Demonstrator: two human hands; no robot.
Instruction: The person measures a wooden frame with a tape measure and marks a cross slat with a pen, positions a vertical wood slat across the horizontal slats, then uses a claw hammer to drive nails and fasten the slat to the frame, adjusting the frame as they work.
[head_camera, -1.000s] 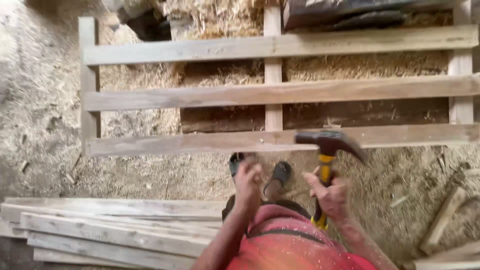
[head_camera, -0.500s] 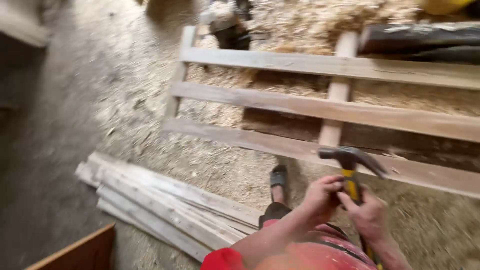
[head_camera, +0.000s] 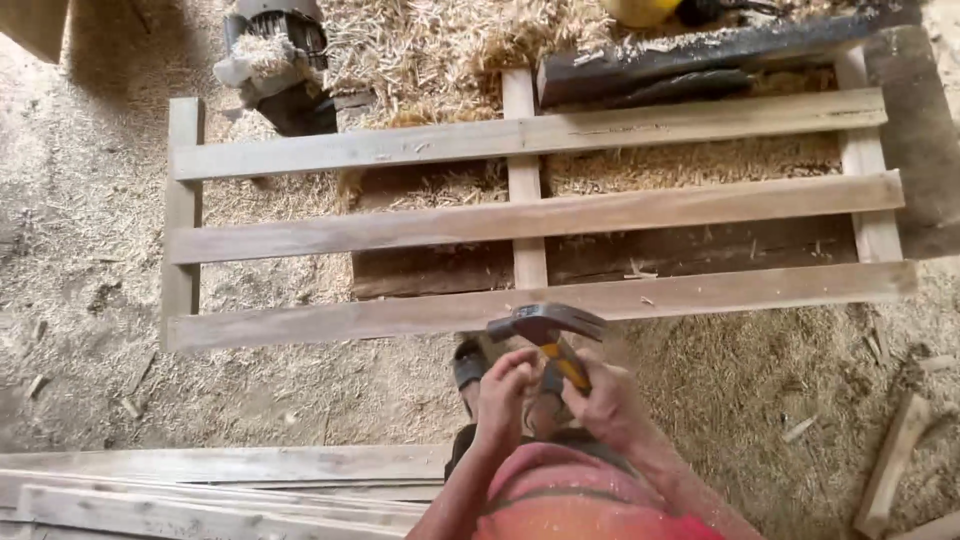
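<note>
From the head view, I see my right hand wrapped around the yellow handle of a claw hammer, its head just above the pallet frame's near slat. My left hand curls beside it, fingertips pressed together.

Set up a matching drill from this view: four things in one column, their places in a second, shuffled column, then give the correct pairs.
Things
1. claw hammer
2. stack of loose boards
3. wooden slat frame
4. dusty motor

Places
A. on the ground at the lower left
B. at the top left, beside the straw
C. flat on the sawdust floor, across the middle of the view
D. in the right hand, head over the nearest slat

Pairs: 1-D, 2-A, 3-C, 4-B
</note>
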